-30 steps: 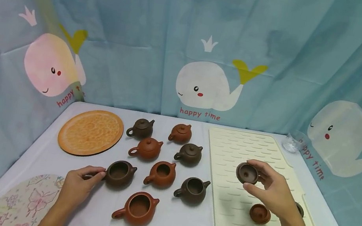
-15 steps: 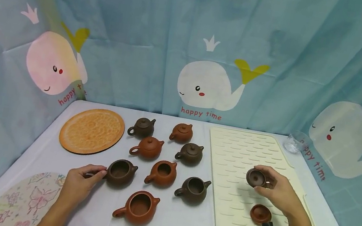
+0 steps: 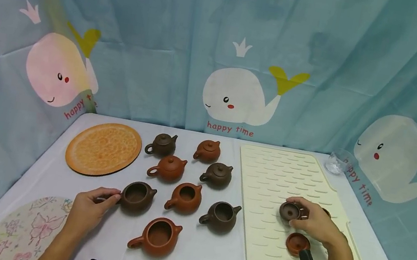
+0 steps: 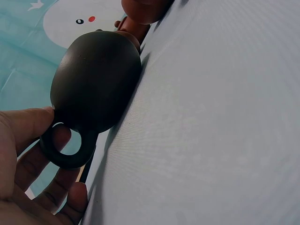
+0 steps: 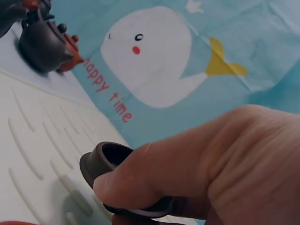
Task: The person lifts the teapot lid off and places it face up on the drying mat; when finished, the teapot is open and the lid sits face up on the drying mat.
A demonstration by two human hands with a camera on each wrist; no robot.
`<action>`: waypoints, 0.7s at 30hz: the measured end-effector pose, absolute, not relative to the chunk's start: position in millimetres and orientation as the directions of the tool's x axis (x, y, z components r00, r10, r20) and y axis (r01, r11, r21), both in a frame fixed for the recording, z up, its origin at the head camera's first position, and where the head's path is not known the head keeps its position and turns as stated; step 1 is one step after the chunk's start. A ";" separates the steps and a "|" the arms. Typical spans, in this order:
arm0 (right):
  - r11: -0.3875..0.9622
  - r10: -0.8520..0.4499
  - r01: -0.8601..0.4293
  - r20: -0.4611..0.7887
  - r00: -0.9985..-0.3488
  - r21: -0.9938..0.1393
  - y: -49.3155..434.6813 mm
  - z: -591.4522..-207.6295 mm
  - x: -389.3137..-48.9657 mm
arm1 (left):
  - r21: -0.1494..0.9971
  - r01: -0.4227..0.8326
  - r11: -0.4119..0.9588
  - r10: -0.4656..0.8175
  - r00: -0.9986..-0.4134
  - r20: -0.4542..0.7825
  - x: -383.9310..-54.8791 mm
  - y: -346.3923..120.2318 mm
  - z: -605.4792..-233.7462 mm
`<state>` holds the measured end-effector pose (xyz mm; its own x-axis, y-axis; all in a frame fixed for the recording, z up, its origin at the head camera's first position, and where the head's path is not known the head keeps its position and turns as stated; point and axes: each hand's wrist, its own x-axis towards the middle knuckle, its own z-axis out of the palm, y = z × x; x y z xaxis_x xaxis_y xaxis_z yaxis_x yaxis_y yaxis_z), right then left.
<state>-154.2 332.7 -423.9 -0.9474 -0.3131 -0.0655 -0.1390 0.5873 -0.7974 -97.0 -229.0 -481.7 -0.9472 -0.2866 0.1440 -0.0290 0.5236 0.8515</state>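
Observation:
My left hand [image 3: 89,211] pinches the ring handle of a dark brown teapot [image 3: 137,197] that stands lidless on the white cloth. In the left wrist view, thumb and fingers meet at the handle [image 4: 67,161], below the round body. Over the cream mat [image 3: 267,172], my right hand [image 3: 317,222] pinches a dark brown teapot lid [image 3: 289,211] between thumb and fingers, hollow underside facing up. The right wrist view shows that lid [image 5: 96,161] tilted and close over the mat. Just nearer lies a reddish-brown lid [image 3: 297,244], also hollow side up. Another dark lid [image 3: 326,212] is mostly hidden behind the right hand.
Lidless reddish teapots [image 3: 158,236] and a dark one [image 3: 220,217] stand mid-table. Behind them are several lidded teapots [image 3: 169,168]. A round orange-brown mat [image 3: 103,149] and a butterfly-patterned mat [image 3: 26,228] lie left. A clear cup [image 3: 336,163] stands back right, before a whale-print curtain [image 3: 156,47].
My right hand has come down closer to the cream mat with the dark lid, ending slightly right of where it was. The left hand stays at the teapot's handle.

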 end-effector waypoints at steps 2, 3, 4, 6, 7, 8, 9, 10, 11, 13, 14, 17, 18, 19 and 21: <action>0.597 -0.321 -0.132 -0.086 -0.943 -0.791 332.9 -425.1 -154.7 | 0.851 -0.032 0.524 -0.289 -0.947 0.142 -96.8 -229.8 -482.8; 0.605 -0.325 -0.131 -0.093 -0.941 -0.785 333.2 -426.0 -155.1 | 0.851 -0.031 0.524 -0.290 -0.946 0.144 -96.7 -230.0 -483.1; 0.613 -0.324 -0.126 -0.102 -0.941 -0.780 333.4 -426.7 -155.4 | 0.852 -0.029 0.523 -0.289 -0.946 0.145 -96.8 -230.1 -483.2; 0.620 -0.334 -0.128 -0.114 -0.936 -0.774 333.5 -428.0 -156.4 | 0.852 -0.026 0.523 -0.289 -0.946 0.149 -96.8 -229.8 -482.6; 0.620 -0.345 -0.134 -0.115 -0.931 -0.773 333.6 -428.5 -156.8 | 0.851 -0.023 0.524 -0.287 -0.946 0.151 -96.8 -229.4 -482.1; 0.625 -0.347 -0.138 -0.114 -0.931 -0.768 333.3 -428.7 -157.0 | 0.852 -0.020 0.523 -0.286 -0.946 0.153 -96.8 -228.9 -481.5; 0.629 -0.350 -0.145 -0.112 -0.930 -0.764 332.9 -429.0 -157.3 | 0.853 -0.017 0.522 -0.285 -0.946 0.155 -96.7 -228.3 -480.6; 0.632 -0.354 -0.152 -0.109 -0.929 -0.760 332.3 -429.1 -157.4 | 0.854 -0.016 0.519 -0.284 -0.946 0.155 -96.6 -227.7 -479.7; 0.631 -0.364 -0.162 -0.104 -0.926 -0.759 332.0 -429.3 -157.6 | 0.855 -0.016 0.519 -0.285 -0.946 0.155 -96.3 -227.3 -478.8; 0.639 -0.367 -0.173 -0.100 -0.925 -0.749 331.0 -429.8 -157.5 | 0.858 -0.017 0.514 -0.285 -0.947 0.151 -95.8 -226.6 -477.1; 0.645 -0.366 -0.175 -0.100 -0.925 -0.744 330.3 -429.9 -157.2 | 0.860 -0.019 0.511 -0.287 -0.946 0.150 -95.5 -226.3 -476.4; 0.655 -0.362 -0.171 -0.107 -0.926 -0.736 329.2 -430.1 -156.5 | 0.858 -0.023 0.513 -0.286 -0.947 0.145 -95.1 -226.2 -475.4; 0.660 -0.358 -0.171 -0.106 -0.928 -0.731 329.0 -430.1 -156.4 | 0.859 -0.024 0.511 -0.286 -0.947 0.144 -94.9 -226.2 -475.4; 0.665 -0.355 -0.171 -0.106 -0.929 -0.727 328.7 -430.0 -156.2 | 0.860 -0.023 0.510 -0.285 -0.947 0.144 -94.9 -226.2 -475.5; 0.673 -0.348 -0.170 -0.105 -0.931 -0.720 328.4 -429.7 -156.1 | 0.861 -0.021 0.508 -0.284 -0.948 0.145 -94.8 -226.5 -475.8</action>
<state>-156.1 328.4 -429.7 -0.9314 -0.3483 -0.1055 -0.1702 0.6732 -0.7197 -94.8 -226.5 -475.8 -0.9477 -0.2844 0.1450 -0.0206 0.5078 0.8612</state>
